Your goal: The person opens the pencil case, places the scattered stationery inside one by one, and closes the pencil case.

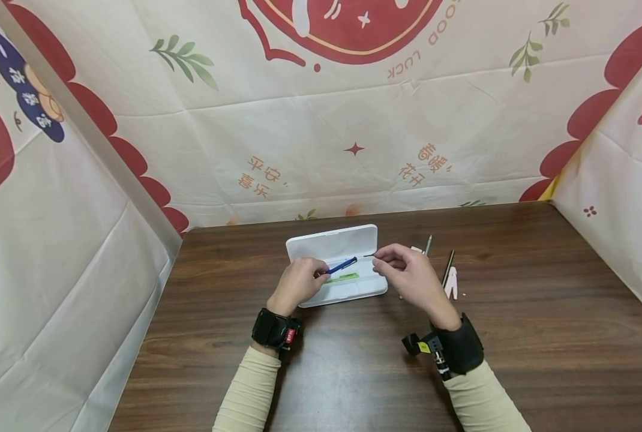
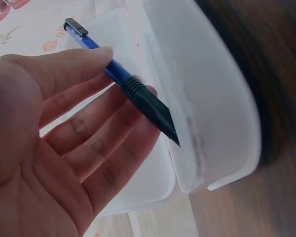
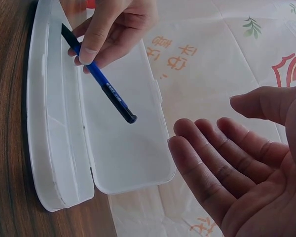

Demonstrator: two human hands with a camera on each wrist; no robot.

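Observation:
My left hand [image 1: 299,282] pinches a blue pen [image 1: 342,265] between thumb and fingertips over an open white pencil case [image 1: 348,293]. In the left wrist view the pen [image 2: 119,74] has a dark ribbed grip, and its tip points down beside the case wall [image 2: 212,98]. My right hand [image 1: 410,279] hovers at the right end of the case. In the right wrist view the right hand [image 3: 237,173] holds nothing, its fingers loosely bent and the thumb apart. A flat green item [image 1: 345,277] lies inside the case, whose lid [image 1: 332,243] stands up at the back.
To the right of the case, a dark pencil [image 1: 448,267] and a white, narrow item [image 1: 452,283] lie on the brown wooden table [image 1: 353,372]. A greenish pencil [image 1: 428,244] pokes out behind my right hand. A printed cloth [image 1: 321,120] hangs along the table's back edge.

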